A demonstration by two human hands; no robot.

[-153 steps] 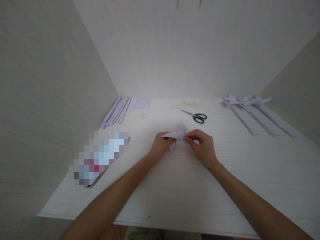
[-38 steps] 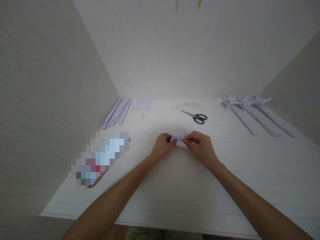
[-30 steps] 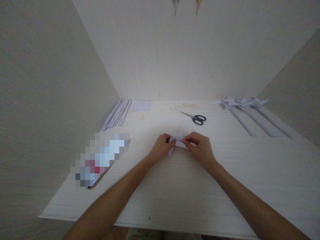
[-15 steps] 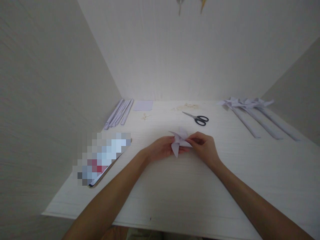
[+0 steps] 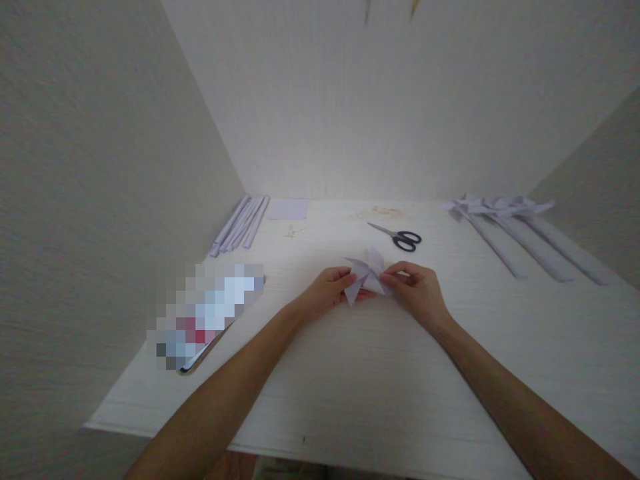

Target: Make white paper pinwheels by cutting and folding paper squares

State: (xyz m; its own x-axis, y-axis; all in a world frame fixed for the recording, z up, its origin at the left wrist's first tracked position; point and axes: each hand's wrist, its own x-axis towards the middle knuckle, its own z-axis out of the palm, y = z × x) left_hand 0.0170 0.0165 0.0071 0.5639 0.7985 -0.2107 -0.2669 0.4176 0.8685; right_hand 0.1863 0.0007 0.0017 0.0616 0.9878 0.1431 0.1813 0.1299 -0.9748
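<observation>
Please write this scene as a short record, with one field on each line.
Left hand: holding folded paper pinwheel at its left side
Right hand: pinching the pinwheel's right side
Beyond the hands: black-handled scissors
Far left: paper rolls, flat paper square
Far right: three paper sticks, folded paper at their far ends
Near left: pixelated flat object, unclear

White desk [image 5: 345, 380], and it's busy! | back left, rolled paper sticks [image 5: 241, 225] bunched | beside them, a flat paper square [image 5: 289, 209] | yellowish bits [image 5: 293, 231] just in front | scissors [image 5: 395, 235], blades leftward | back right, three stick-mounted pinwheels [image 5: 530, 248] | front left, a pixelated slab [image 5: 215, 313]!
</observation>
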